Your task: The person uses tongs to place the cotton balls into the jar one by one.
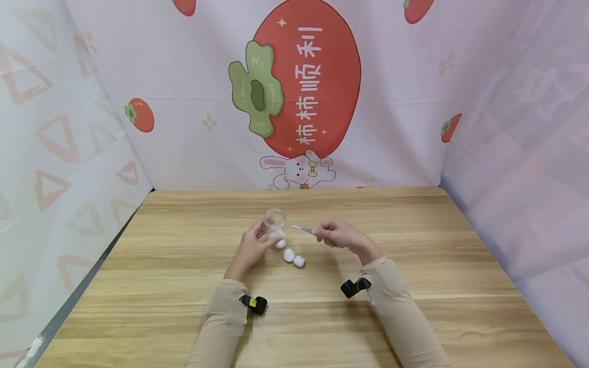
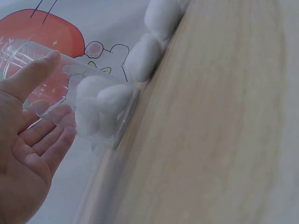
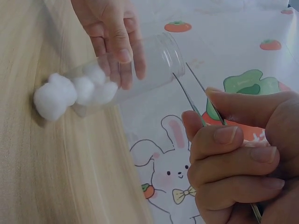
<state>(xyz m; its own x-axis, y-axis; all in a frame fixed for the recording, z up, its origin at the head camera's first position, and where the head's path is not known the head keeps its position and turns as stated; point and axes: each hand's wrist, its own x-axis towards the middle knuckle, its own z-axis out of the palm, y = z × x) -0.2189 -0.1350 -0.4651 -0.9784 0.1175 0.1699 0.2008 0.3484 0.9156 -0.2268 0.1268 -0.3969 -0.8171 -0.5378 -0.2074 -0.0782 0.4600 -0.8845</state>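
A clear plastic jar (image 1: 275,220) stands upright on the table without a lid. My left hand (image 1: 250,246) holds its side, thumb across the near face and fingers behind. Inside, at the bottom, lie several white cotton balls (image 2: 114,99). Two more cotton balls (image 1: 289,255) rest on the wood just in front of the jar, side by side. My right hand (image 1: 339,235) grips metal tweezers (image 1: 302,228) to the right of the jar. The tweezers' tips are apart with nothing between them, close to the jar's rim (image 3: 175,53).
The wooden table (image 1: 184,317) spreads out on all sides of the hands. Behind it hangs a backdrop (image 1: 184,61) with a large red persimmon and a rabbit. Pale printed curtains (image 1: 50,168) enclose the sides. Black cameras (image 1: 354,288) are strapped to both wrists.
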